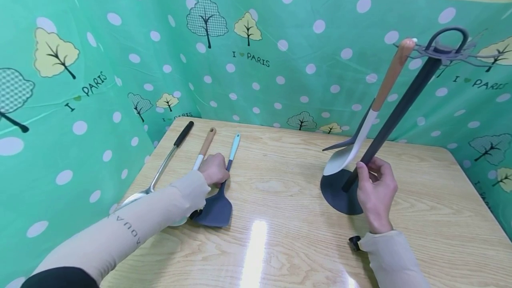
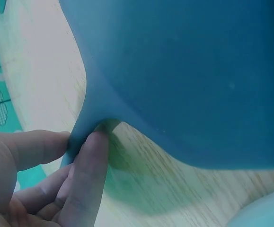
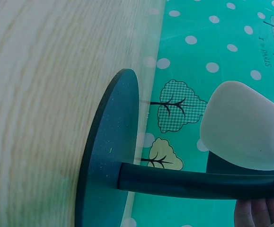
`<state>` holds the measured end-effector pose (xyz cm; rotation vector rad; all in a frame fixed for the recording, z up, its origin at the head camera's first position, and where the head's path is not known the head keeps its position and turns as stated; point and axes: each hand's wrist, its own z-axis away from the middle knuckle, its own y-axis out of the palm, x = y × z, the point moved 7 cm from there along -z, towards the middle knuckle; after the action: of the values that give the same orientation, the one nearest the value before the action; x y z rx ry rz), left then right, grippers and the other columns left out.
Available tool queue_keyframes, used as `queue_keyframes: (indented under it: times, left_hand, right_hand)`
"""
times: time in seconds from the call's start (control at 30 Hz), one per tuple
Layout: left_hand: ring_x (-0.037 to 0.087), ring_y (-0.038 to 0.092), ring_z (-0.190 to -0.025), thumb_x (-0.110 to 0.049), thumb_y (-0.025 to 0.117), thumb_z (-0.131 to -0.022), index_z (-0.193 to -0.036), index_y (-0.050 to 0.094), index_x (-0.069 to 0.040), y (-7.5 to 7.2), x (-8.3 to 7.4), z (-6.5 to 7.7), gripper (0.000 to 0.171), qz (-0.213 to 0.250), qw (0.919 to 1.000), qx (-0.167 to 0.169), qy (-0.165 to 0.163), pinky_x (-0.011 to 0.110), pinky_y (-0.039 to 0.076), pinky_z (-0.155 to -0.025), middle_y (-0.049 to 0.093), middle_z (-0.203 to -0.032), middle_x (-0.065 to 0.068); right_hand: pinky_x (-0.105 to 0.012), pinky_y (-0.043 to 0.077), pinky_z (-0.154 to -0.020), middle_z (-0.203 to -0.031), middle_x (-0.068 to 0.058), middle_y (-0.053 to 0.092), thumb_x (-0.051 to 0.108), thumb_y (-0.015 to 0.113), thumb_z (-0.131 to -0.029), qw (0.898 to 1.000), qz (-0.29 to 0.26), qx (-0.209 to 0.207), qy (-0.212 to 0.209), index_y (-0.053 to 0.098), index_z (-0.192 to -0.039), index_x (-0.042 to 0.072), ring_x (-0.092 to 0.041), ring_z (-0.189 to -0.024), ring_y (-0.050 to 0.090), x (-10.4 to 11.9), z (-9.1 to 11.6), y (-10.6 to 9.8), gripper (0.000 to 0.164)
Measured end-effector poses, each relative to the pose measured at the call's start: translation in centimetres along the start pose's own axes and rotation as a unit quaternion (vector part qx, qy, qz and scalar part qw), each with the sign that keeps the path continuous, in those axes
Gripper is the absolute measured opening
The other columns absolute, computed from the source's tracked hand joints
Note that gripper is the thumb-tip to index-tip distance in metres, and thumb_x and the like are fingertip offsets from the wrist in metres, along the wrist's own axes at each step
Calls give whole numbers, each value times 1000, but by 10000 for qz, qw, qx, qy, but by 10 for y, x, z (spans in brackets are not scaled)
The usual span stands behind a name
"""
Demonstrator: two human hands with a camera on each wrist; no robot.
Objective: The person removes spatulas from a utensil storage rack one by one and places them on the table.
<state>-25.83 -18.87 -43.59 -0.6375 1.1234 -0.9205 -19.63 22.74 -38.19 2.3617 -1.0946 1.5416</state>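
Note:
My left hand [image 1: 214,169] pinches the neck of a dark turner spatula [image 1: 216,210] with a light blue handle end. In the left wrist view, thumb and fingers meet on the neck just below its broad blade [image 2: 174,85]. My right hand [image 1: 377,190] holds the lower post of a dark utensil stand [image 1: 400,110], above its round base [image 3: 110,137]. From the stand's top hooks hangs a white utensil [image 1: 390,74] with a wooden-look handle, its rounded head low beside the post. Behind it hangs a dark utensil [image 1: 348,143], mostly hidden.
Left of the spatula lie a white utensil with a wooden-look handle [image 1: 206,143] and a metal utensil with a black handle [image 1: 164,168]; my left sleeve covers parts of both. The wooden table [image 1: 288,243] meets a green patterned cloth [image 1: 256,88] at the back and left.

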Motion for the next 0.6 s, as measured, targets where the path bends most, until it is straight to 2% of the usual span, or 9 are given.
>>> queue_keyframes:
  times: [0.27, 0.47, 0.6]
  left_hand:
    - [20, 64, -49, 0, 61, -82, -56, 52, -7, 0, -1, -1, 28, -35, 9999, 65, -135, 21, 44, -37, 61, -54, 11]
    - [20, 64, -49, 0, 62, -81, -72, 60, 1, 1, 0, -3, 9, -60, 9996, 172, -218, 26, 52, -44, 62, -58, 13]
    - [20, 65, -49, -1, 64, -81, -78, 60, 2, 0, 0, -4, 6, -75, 9993, 211, -299, 28, 54, -47, 62, -60, 14]
  right_hand:
    - [-14, 47, -79, -101, -5, 62, 19, 65, -91, 10000, 12, 7, -12, 61, -115, 2, -6, -88, 56, -1, 0, 0, 29]
    - [-14, 47, -80, -101, -5, 61, 20, 65, -92, 10000, 42, 24, 24, 61, -115, 3, -6, -88, 56, -1, 0, 0, 30]
    - [-14, 47, -79, -101, -5, 61, 21, 65, -92, 10000, 52, 31, 24, 61, -115, 3, -6, -88, 56, -1, 0, 1, 30]
